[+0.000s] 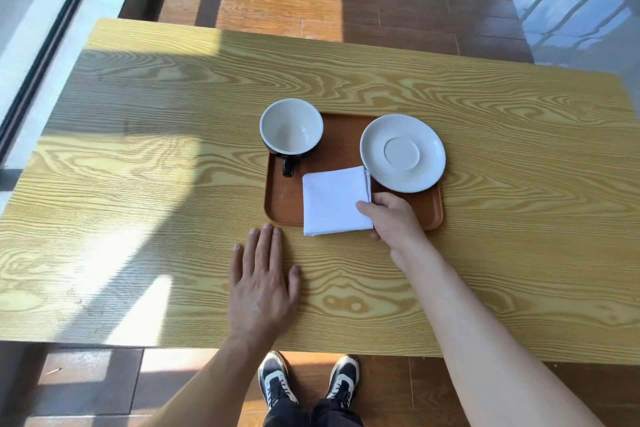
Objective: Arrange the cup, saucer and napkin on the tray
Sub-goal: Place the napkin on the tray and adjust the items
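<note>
A brown tray [281, 199] lies on the wooden table. An empty cup [291, 126], black outside and white inside, stands upright on the tray's far left corner, its handle toward me. A white saucer [402, 152] rests on the tray's far right part. A folded white napkin [334, 201] lies across the tray's near middle, its near edge overhanging the rim. My right hand [391, 218] pinches the napkin's right edge, thumb on top. My left hand [263, 279] lies flat on the table, palm down, fingers apart, just in front of the tray's near left corner.
The yellow wood-grain table [156, 166] runs wide to the left and right of the tray. Its near edge is close to my feet. A glass wall with a dark frame [48, 45] stands on the left, brown floor beyond the table.
</note>
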